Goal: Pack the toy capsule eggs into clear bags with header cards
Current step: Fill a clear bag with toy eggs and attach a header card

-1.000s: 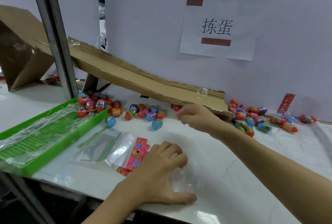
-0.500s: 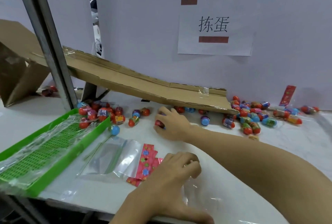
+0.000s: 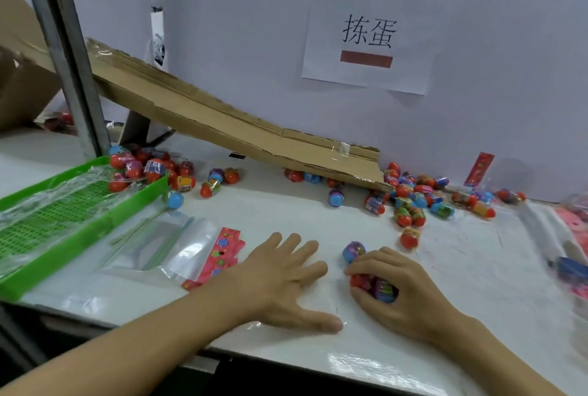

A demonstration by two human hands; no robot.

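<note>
- The clear bag (image 3: 321, 306) is lying flat under the left hand (image 3: 283, 281), whose straight, spread fingers are pressing it down; thin and slippery, it likely needs opening at its mouth.
- The right hand (image 3: 397, 287) is curling round several eggs (image 3: 377, 286), just right of the left fingertips.
- One egg (image 3: 353, 251) is resting against the right fingertips, long axis pointing away; light, smooth, apt to roll.

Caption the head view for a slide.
Left hand flat on a clear bag while right hand grips capsule eggs beside it.
</note>
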